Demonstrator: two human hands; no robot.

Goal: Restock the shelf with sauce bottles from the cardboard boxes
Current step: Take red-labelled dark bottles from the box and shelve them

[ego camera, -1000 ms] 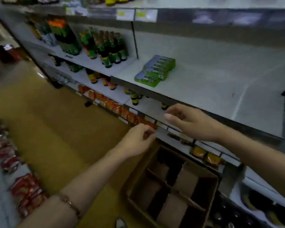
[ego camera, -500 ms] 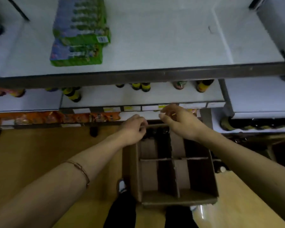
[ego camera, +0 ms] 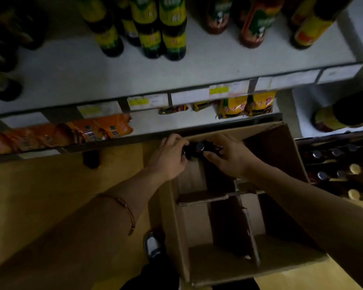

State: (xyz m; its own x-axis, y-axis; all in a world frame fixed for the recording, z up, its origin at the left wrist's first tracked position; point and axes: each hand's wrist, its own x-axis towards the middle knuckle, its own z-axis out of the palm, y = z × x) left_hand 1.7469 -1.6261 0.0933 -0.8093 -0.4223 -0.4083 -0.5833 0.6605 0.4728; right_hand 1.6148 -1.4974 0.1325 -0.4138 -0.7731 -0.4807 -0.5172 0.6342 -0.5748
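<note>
An open cardboard box (ego camera: 280, 149) with card dividers (ego camera: 210, 197) stands on the floor below the shelves. At its far end stand dark sauce bottles (ego camera: 198, 149) with round caps. My left hand (ego camera: 169, 156) curls its fingers round the top of the left bottle. My right hand (ego camera: 228, 156) grips the top of a bottle just to the right. The bottles' bodies are hidden in the dark cells. The nearer cells of the box look empty.
The white shelf (ego camera: 176, 68) above carries yellow-labelled bottles (ego camera: 161, 28) and red-labelled ones (ego camera: 254, 21). A lower shelf holds orange packets (ego camera: 103, 126) and yellow packets (ego camera: 249, 105). More capped bottles (ego camera: 333, 166) stand at the right. My shoe (ego camera: 153, 245) is beside the box.
The view has tilted down and closer to the box. Both hands have dropped from the shelf edge into the box's far end and closed on bottle tops.
</note>
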